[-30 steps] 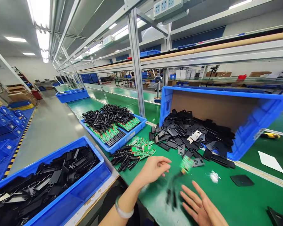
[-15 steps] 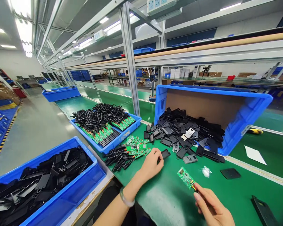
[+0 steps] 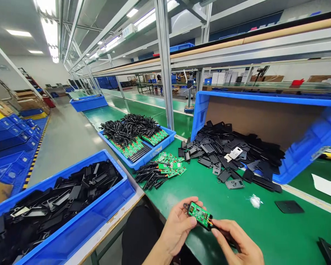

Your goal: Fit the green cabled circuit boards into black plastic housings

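Observation:
My left hand is closed around a small black plastic case with a loop at one end. A green circuit board lies in the case, its two-digit display towards the loop end. My right hand pinches the board's black cable at the other end, where red and yellow wires show. Most of the cable is hidden by my fingers. Beyond my hands, loose green boards with black cables lie piled on the green table.
A tipped blue bin spills black case parts at the right. At the left stands another blue bin of black parts. A shallow blue tray holds cabled boards. A crumpled clear scrap and a flat black cover lie right.
My left hand has brought the black case from beside the board pile towards me. The board in my right hand now lies in that case. The view has shifted left.

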`<state>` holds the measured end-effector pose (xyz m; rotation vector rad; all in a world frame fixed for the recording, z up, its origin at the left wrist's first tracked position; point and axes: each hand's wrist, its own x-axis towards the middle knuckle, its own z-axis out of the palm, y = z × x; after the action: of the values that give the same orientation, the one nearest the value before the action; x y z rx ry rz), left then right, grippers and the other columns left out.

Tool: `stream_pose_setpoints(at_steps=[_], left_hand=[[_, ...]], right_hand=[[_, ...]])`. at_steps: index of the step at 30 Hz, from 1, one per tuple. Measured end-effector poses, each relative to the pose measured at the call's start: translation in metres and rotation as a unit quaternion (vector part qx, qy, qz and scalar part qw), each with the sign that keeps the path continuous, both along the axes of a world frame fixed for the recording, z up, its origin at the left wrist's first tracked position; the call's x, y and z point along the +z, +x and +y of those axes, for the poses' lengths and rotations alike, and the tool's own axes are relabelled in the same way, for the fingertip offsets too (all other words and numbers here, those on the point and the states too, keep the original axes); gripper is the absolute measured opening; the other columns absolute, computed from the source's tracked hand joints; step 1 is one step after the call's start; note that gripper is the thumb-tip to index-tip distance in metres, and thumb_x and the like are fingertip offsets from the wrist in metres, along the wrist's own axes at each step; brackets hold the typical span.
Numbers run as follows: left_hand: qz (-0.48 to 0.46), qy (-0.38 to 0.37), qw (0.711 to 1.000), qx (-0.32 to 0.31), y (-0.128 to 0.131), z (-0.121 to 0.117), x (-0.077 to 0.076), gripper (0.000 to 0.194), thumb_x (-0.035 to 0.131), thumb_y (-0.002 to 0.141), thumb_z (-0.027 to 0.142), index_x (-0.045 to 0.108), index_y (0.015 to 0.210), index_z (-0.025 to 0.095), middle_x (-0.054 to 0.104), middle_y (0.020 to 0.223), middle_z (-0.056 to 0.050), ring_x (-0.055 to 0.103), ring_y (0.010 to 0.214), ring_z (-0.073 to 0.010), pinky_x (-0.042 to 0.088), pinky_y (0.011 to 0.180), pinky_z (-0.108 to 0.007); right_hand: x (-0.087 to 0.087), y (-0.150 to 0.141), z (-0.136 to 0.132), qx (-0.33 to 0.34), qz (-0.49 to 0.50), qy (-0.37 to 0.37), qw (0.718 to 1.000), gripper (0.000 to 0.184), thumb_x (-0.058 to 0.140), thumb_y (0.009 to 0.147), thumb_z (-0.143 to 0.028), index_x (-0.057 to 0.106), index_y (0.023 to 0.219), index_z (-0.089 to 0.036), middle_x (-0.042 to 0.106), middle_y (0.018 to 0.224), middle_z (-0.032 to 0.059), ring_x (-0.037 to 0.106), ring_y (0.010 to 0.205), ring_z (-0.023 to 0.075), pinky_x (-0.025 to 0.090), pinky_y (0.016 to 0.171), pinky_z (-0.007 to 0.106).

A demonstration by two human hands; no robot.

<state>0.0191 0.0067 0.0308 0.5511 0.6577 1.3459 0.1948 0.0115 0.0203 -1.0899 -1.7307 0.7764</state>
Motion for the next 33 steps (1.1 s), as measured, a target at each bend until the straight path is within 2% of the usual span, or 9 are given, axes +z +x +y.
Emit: stream_pose_setpoints(at_steps=[3,7,13,15,17,21,24,27,33], left_hand=[[-0.018,0.003,1.000,-0.014,-0.001,-0.005,0.005,0.055,0.077,0.069,0.022,0.055,0.119,0.019,0.056,0.122,-0.014,0.053,0.113,-0.0309,0.047,0.089,-0.041],[-0.002,0.004,1.000,-0.020,0.001,-0.007,0.008,0.056,0.073,0.074,0.023,0.049,0.125,0.018,0.054,0.126,-0.016,0.054,0.113,-0.0309,0.048,0.088,-0.041],[0.068,-0.053,0.993,0.082,0.014,-0.006,0.003,0.035,0.066,0.081,0.030,0.054,0.108,0.014,0.064,0.107,-0.015,0.063,0.094,-0.0240,0.051,0.079,-0.034],[0.083,-0.059,0.990,0.097,0.015,-0.005,0.002,0.033,0.067,0.080,0.031,0.054,0.105,0.013,0.065,0.104,-0.014,0.064,0.091,-0.0238,0.051,0.077,-0.033],[0.100,-0.061,0.988,0.103,0.014,-0.005,0.001,0.034,0.067,0.079,0.032,0.053,0.103,0.013,0.066,0.101,-0.014,0.064,0.089,-0.0237,0.051,0.076,-0.032],[0.138,-0.039,0.985,0.092,0.013,-0.007,-0.002,0.041,0.063,0.082,0.037,0.047,0.113,0.014,0.066,0.104,-0.015,0.065,0.089,-0.0246,0.051,0.075,-0.033],[0.186,-0.005,0.979,0.083,0.013,-0.010,-0.002,0.042,0.056,0.086,0.040,0.041,0.117,0.016,0.067,0.101,-0.014,0.065,0.089,-0.0233,0.051,0.078,-0.035],[0.239,0.021,0.968,0.080,0.013,-0.011,0.003,0.037,0.052,0.088,0.039,0.039,0.115,0.017,0.068,0.096,-0.011,0.064,0.086,-0.0199,0.050,0.079,-0.033],[0.218,0.028,0.975,0.029,0.008,-0.010,0.009,0.035,0.053,0.088,0.039,0.037,0.111,0.018,0.068,0.093,-0.010,0.065,0.082,-0.0202,0.051,0.075,-0.032]], right_hand=[[0.002,-0.004,-0.001,0.008,-0.023,0.030,0.999,0.013,0.065,0.082,-0.030,0.071,0.093,-0.026,0.067,0.087,0.0044,0.065,0.075,0.0185,0.054,0.066,0.020],[0.000,-0.009,-0.004,0.001,-0.062,0.066,0.996,0.016,0.062,0.084,-0.028,0.070,0.097,-0.024,0.065,0.085,0.0053,0.065,0.068,0.0169,0.053,0.059,0.018],[-0.013,-0.016,-0.006,0.021,-0.081,0.121,0.989,0.015,0.054,0.090,-0.027,0.064,0.100,-0.023,0.064,0.084,0.0040,0.065,0.069,0.0138,0.052,0.061,0.016],[-0.016,-0.016,-0.005,0.020,-0.083,0.085,0.993,0.014,0.055,0.089,-0.032,0.062,0.098,-0.023,0.065,0.083,0.0022,0.064,0.067,0.0128,0.052,0.061,0.015],[-0.017,-0.014,-0.004,0.026,-0.082,0.004,0.996,0.019,0.059,0.087,-0.039,0.059,0.095,-0.022,0.066,0.077,-0.0002,0.063,0.060,0.0121,0.051,0.057,0.015],[-0.013,-0.013,-0.002,0.108,-0.118,-0.147,0.976,0.036,0.045,0.090,-0.051,0.057,0.072,-0.021,0.058,0.054,-0.0037,0.055,0.048,0.0121,0.043,0.048,0.017],[-0.009,-0.015,-0.003,0.087,-0.134,-0.143,0.977,0.050,0.041,0.089,-0.057,0.049,0.057,-0.020,0.049,0.050,-0.0032,0.047,0.048,0.0126,0.036,0.047,0.020],[-0.006,-0.016,-0.003,0.066,-0.111,-0.117,0.985,0.049,0.046,0.085,-0.058,0.051,0.056,-0.019,0.048,0.054,-0.0024,0.044,0.052,0.0131,0.034,0.049,0.021],[-0.007,-0.018,-0.002,0.072,-0.029,-0.175,0.982,0.043,0.056,0.080,-0.054,0.057,0.056,-0.019,0.050,0.054,-0.0026,0.044,0.052,0.0132,0.033,0.050,0.021]])
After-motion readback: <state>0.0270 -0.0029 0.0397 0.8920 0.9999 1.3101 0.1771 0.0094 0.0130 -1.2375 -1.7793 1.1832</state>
